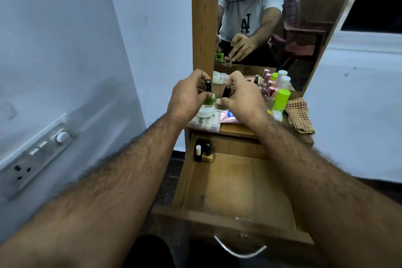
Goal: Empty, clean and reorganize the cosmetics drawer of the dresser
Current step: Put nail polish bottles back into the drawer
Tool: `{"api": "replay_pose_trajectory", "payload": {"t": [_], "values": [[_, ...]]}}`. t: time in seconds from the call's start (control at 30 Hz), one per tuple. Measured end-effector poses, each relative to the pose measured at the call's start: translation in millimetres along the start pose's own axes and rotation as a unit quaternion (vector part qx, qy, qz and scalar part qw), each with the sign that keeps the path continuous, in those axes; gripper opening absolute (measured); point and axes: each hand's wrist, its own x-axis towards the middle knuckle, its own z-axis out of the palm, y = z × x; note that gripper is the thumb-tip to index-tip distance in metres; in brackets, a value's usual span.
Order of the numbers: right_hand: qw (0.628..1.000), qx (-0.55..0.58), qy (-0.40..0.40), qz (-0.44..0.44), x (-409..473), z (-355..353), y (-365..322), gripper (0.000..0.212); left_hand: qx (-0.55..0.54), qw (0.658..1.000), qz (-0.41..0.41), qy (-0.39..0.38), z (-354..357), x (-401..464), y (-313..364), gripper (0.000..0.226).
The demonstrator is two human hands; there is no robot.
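Wooden pulled-out drawer nearly bare, small bottles in back left corner; left hand pinching green black-capped bottle, right hand grasping clear black-capped bottle above dresser top

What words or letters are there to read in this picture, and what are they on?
"LA", seen reversed in the mirror, on the white T-shirt.
A dark mark on the green nail polish bottle in the reflection: too blurred to read.
Labels on the bottles on the dresser top: too small to read.
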Motion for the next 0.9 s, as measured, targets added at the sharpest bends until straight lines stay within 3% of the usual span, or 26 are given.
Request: {"api": "replay_pose_trajectory", "payload": {"t": [0.43,0.67,0.9], "values": [[0.988,-0.008,-0.140,0.068,-121.9,40.7,38.2,0.034,-0.005,0.993,-0.090,-0.072,34.2,-118.5,-54.8,0.007],[0.981,-0.042,-0.171,0.079,-124.7,64.3,55.9,0.026,0.093,0.986,-0.095,-0.098,48.7,-116.6,-71.6,0.009],[0.980,-0.049,-0.174,0.081,-115.3,76.1,61.6,0.024,0.188,0.963,-0.089,-0.172,59.8,-107.9,-71.4,0.023]]}}
